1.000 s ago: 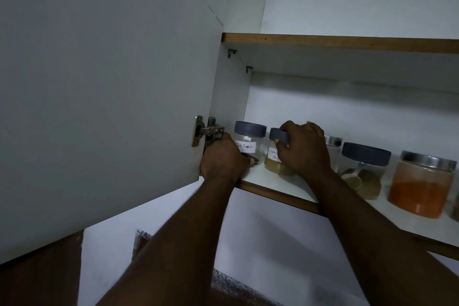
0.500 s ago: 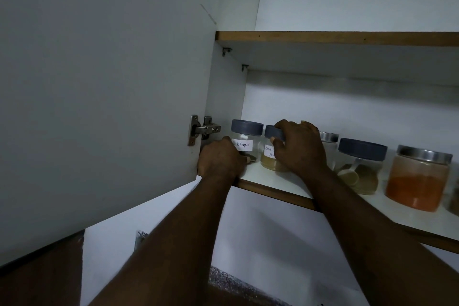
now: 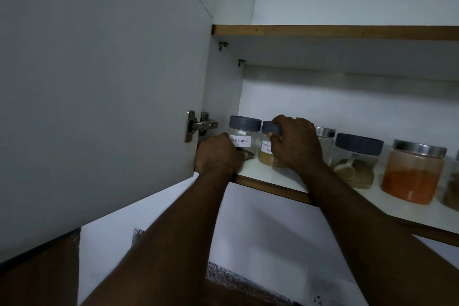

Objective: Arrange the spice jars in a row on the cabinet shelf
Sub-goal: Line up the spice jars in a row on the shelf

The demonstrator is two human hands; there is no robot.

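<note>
So the left hand (image 3: 218,154) curled round the base of the clear, grey-lidded black pepper jar (image 3: 244,135) in the white shelf's (image 3: 260,174) left corner. The right hand (image 3: 295,146) gripped the grey lid of the clear tan-powder jar (image 3: 267,156) just beside it. A hard shove could've clacked them together or tipped one off the front edge.

You can read two handwritten labels, both in dark pen on white stickers. The first label (image 3: 240,141) sits on the clear front of the leftmost jar (image 3: 244,124), the one with the grey lid. It says "Black Pepper", and its first letter lies right at the edge of your left grip (image 3: 217,154), which holds that jar low down. The second label (image 3: 266,147) is on the second jar (image 3: 267,158), just to the right, and has two lines. You can make out "Corian" above and "Po" below. Your right grip (image 3: 295,146), which holds this jar at the lid, covers the rest of both lines.
</note>
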